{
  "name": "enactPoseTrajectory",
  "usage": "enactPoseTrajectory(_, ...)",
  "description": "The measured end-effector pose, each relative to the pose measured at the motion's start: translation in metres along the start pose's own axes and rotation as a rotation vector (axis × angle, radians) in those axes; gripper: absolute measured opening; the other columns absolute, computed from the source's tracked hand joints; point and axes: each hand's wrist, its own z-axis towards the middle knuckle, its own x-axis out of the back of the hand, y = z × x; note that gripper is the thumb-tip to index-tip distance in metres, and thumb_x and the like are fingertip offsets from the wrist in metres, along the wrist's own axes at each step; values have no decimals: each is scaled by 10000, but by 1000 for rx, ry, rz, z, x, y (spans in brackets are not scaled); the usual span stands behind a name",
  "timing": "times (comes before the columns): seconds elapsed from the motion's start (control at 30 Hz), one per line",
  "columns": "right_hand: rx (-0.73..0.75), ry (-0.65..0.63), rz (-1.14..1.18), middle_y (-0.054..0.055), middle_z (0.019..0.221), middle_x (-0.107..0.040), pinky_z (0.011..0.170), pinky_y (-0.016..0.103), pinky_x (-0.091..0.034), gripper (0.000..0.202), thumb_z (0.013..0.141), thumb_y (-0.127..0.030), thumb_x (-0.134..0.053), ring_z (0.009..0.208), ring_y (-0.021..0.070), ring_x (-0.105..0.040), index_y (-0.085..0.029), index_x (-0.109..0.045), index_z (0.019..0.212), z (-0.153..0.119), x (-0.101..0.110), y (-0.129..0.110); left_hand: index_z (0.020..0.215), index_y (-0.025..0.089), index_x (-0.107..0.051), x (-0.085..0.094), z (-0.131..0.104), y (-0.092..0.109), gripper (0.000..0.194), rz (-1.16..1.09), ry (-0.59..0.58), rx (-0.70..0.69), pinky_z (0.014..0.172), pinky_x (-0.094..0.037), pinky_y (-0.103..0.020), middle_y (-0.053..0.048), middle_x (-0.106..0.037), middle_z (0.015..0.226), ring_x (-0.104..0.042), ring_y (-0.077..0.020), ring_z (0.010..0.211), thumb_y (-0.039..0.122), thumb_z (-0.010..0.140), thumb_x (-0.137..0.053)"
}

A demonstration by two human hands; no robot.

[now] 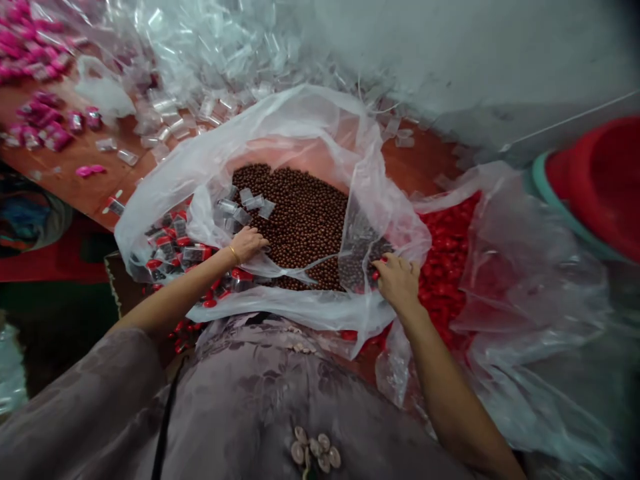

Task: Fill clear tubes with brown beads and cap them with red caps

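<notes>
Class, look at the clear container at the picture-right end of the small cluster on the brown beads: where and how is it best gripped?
Probably by its opposite side walls, coming from above and the picture's right: the clear container lies on the brown beads with that side free, while other clear containers crowd its left.

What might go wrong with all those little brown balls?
The brown balls might spill if the thin, floppy plastic bag around them gets tugged, perhaps by the right hand near its side. Some balls might also get into the loose clear containers lying on the pile near the left hand. And the red pieces just beyond the bag's right side could get mixed in if they're knocked.
</notes>
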Motion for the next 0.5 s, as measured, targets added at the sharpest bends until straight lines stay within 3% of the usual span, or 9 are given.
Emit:
enactPoseTrajectory(0.1, -12, 91, 43, 89, 1162, -561, 915, 433, -210, 219, 777, -186, -488, 1016, 242, -453, -197, -652, 922, 0, -3, 3, 1020, 193, -577, 1, 7, 9, 401, -204, 30, 274, 666, -351, -255, -39, -634, 817, -541, -171, 760, 385, 676, -659)
enactPoseTrajectory(0.2, -63, 195, 210, 101, 1058, -613, 925, 449, -233, 177, 787, -219, -478, 994, 243, -488, -170, -631, 862, 4, -3, -1, 833, 167, -629, -1, 20, 21, 428, -447, -47, 493, 566, -328, -223, -5, -616, 693, -523, -135, 619, 486, 562, -716)
enactPoseTrajectory(0.3, -154, 231, 508, 105, 854, -639, 800, 377, -367, 252, 828, -305, -416, 830, 217, -543, -141, -596, 891, 14, 5, -22, 610, 159, -630, -5, 34, 26, 349, -539, -158, 515, 529, -293, -228, 6, -562, 552, -482, -117, 542, 502, 580, -687)
enactPoseTrajectory(0.4, -258, 155, 795, 73, 755, -621, 630, 301, -405, 335, 861, -383, -336, 681, 189, -541, -152, -564, 945, 31, 18, -55, 550, 153, -615, -8, 46, 27, 331, -538, -214, 496, 535, -286, -232, 1, -527, 492, -465, -115, 535, 452, 691, -594)
enactPoseTrajectory(0.5, -263, 60, 934, 65, 779, -627, 646, 297, -416, 343, 871, -403, -310, 697, 190, -554, -171, -551, 951, 61, 24, -84, 507, 148, -595, -9, 58, 27, 264, -579, -301, 497, 552, -307, -224, 1, -510, 456, -472, -118, 544, 335, 693, -596)
